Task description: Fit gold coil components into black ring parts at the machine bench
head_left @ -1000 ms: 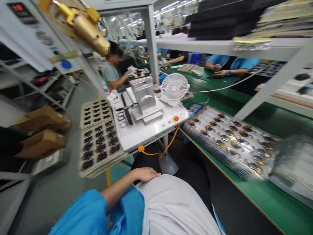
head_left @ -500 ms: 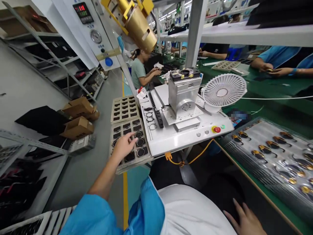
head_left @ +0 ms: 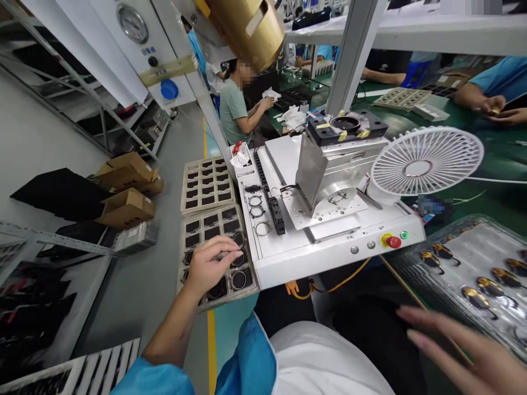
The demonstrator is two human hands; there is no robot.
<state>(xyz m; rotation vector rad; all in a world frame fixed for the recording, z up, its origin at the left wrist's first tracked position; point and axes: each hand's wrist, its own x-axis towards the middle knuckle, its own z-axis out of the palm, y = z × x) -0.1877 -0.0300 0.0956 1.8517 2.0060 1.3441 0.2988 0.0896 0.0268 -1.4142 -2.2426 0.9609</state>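
My left hand [head_left: 212, 266] is over the near beige compartment tray [head_left: 180, 263], thumb and fingertips brought together. What is between them, if anything, I cannot make out. Round watch-case-like rings [head_left: 239, 280] sit in dark-lined compartments below and beside the fingers. At the lower right my right hand [head_left: 469, 351] is in the air, blurred, with fingers apart and nothing in them. It is nearest to the clear plastic tray [head_left: 457, 249], which carries several round gold-and-black parts with dark tails [head_left: 480, 300].
A white machine base [head_left: 304, 263] carries a metal block with a black fixture [head_left: 348, 127], a red stop button [head_left: 393, 242] and loose rings [head_left: 257, 211]. A white fan [head_left: 424, 164] stands right, a gold cylinder [head_left: 255, 33] hangs above. Another beige tray [head_left: 185, 184] lies behind. Co-workers sit beyond.
My view has moved closer to the machine. My left hand stays over the near tray, its fingers drawn slightly back from the rings. My right hand has risen and moved right towards the clear tray.
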